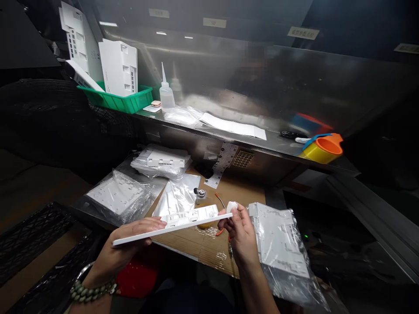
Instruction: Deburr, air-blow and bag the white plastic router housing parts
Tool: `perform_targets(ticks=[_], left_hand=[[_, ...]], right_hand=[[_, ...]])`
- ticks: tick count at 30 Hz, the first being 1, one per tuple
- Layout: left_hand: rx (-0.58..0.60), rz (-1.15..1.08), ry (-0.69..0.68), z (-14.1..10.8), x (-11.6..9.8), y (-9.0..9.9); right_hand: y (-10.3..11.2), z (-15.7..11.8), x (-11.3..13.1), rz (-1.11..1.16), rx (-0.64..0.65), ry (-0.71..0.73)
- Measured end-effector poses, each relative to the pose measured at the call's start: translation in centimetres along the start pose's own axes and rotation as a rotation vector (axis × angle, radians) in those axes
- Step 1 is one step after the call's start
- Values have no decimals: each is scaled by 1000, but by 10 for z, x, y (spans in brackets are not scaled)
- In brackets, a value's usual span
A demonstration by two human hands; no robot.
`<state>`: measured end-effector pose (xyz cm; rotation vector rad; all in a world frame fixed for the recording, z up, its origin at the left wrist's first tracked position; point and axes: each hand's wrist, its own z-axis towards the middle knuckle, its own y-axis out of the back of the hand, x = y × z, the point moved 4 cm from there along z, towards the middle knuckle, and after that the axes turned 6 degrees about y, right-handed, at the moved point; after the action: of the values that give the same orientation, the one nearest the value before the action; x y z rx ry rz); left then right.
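Observation:
A white plastic panel [176, 225] is held nearly edge-on above the cardboard, its moulded clips and slots facing up. My left hand [134, 233] grips its left part, fingers on top and thumb beneath. At the panel's right end, my right hand [240, 226] is closed around a small white wad [232, 206], which looks like cloth or paper, against the edge. Whether the right fingers also grip the panel is not clear. Behind the panel lies an orange-handled tool [220, 199], partly hidden, near a small round metal-topped item [200, 192].
Bagged white panels lie left [116, 194], at the back [160, 161] and right [278, 235] around the cardboard [209, 248]. On the metal shelf above stand a green bin [127, 104] with panels, a squeeze bottle [167, 96], white paper [232, 125] and a yellow-orange tape roll [322, 150].

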<state>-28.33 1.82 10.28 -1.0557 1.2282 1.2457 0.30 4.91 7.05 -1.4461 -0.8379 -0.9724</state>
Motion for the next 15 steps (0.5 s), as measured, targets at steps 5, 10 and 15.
perform_targets(ticks=[5,10,15], left_hand=[[-3,-45,46,4,-9,-7],[39,0,29,3,-17,-13],[-306,-221,-152,-3,-13,-14]], right_hand=[[4,1,-4,-48,-41,-20],[7,2,-13,-42,-63,-84],[3,-7,-19,-88,-62,-44]])
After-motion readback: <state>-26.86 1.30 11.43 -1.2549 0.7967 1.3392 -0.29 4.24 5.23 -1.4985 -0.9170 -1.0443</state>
